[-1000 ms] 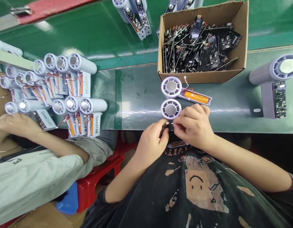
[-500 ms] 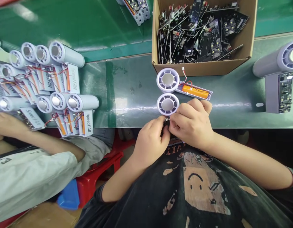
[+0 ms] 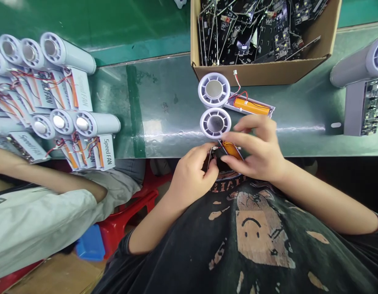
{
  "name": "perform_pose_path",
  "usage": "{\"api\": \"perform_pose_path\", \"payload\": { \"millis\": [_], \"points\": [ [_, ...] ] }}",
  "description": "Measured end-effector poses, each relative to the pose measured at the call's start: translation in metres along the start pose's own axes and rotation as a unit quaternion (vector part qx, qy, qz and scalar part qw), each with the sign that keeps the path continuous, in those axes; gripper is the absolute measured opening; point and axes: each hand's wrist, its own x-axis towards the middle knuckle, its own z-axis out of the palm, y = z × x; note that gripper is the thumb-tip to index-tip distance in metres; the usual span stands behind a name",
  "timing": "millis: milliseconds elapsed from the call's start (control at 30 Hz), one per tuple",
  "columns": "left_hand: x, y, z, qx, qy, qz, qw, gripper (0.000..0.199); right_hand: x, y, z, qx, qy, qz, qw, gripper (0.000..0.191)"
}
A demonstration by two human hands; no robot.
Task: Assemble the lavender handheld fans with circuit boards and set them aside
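Between the thumb and fingers of my left hand (image 3: 192, 167) is a small black circuit board (image 3: 212, 153), mostly covered by the fingers. My right hand (image 3: 259, 149) is open, thumb and fingers apart, over a fan unit (image 3: 215, 123) at the table's front edge. An orange battery (image 3: 232, 150) shows in that unit's open handle, below the right fingers. Just behind stands a second fan unit (image 3: 214, 90), its handle open on another orange battery (image 3: 251, 106), with a loose white connector on red and white wires.
A cardboard box (image 3: 262, 73) full of black circuit boards stands behind the fans. Several fan units (image 3: 98, 123) with exposed wires are grouped at left, near a co-worker's arm (image 3: 48, 175). Another fan unit with a board fitted (image 3: 354, 108) stands at right on the green table (image 3: 158, 94).
My right hand has opened and drawn away from the circuit board, uncovering the near fan's battery. My left hand keeps its hold. The camera view has shifted slightly.
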Motion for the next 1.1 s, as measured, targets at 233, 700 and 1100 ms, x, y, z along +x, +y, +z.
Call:
{"api": "perform_pose_path", "payload": {
  "millis": [233,700,1100],
  "points": [
    [0.000,-0.004,0.001,-0.155,-0.036,-0.066,0.985,0.037,-0.005,0.010,-0.016,0.025,-0.089,0.069,0.993,0.011],
    [-0.001,-0.014,0.008,-0.407,-0.060,-0.133,0.902,0.028,0.008,-0.002,-0.008,0.386,-0.054,0.201,0.899,0.008],
    [0.000,-0.005,0.006,-0.467,-0.071,-0.145,0.869,0.027,0.011,-0.014,-0.002,0.120,-0.069,0.034,0.990,0.010]
  ]
}}
